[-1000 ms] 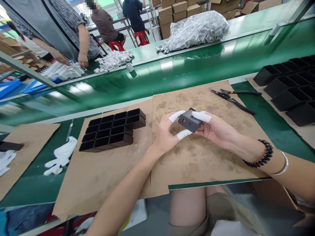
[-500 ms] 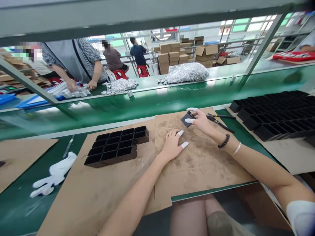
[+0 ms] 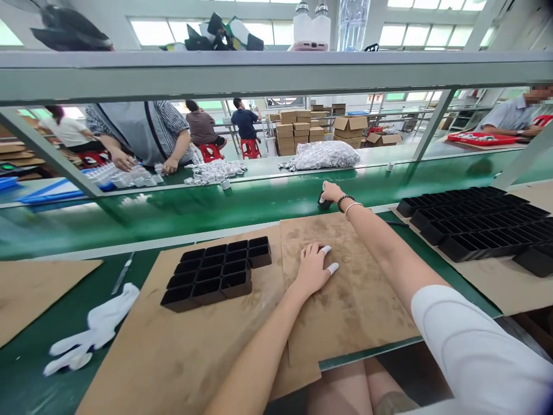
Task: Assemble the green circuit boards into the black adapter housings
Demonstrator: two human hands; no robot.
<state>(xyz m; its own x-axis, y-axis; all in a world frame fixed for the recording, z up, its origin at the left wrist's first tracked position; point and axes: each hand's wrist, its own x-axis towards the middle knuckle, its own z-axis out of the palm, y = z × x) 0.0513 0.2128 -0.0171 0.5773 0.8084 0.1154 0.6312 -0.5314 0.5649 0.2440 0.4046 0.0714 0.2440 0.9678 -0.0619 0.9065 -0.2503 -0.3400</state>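
Note:
My right hand (image 3: 332, 192) reaches out over the green belt (image 3: 268, 206), its fingers closed on a small black plastic box (image 3: 323, 203); the hand hides part of it. White finger cots cover some of my fingertips. Flat on the cardboard sheet (image 3: 349, 288) rests my left hand (image 3: 313, 269), fingers apart and holding nothing. To its left stand several black square boxes (image 3: 207, 291) in rows, open sides up. Behind my right forearm a dark handle (image 3: 396, 223) of the pliers shows; their rest is hidden.
More black boxes (image 3: 470, 230) stand in rows at the right. A white glove (image 3: 101, 323) and a thin blade-like tool (image 3: 122, 275) lie at the left. Across the belt, a co-worker (image 3: 142, 138) handles white parts near a filled plastic bag (image 3: 326, 155). A shelf rail (image 3: 276, 78) crosses overhead.
My right hand has moved forward with the black box, from above the cardboard to over the green belt. My left hand stays on the cardboard. The view has tilted up.

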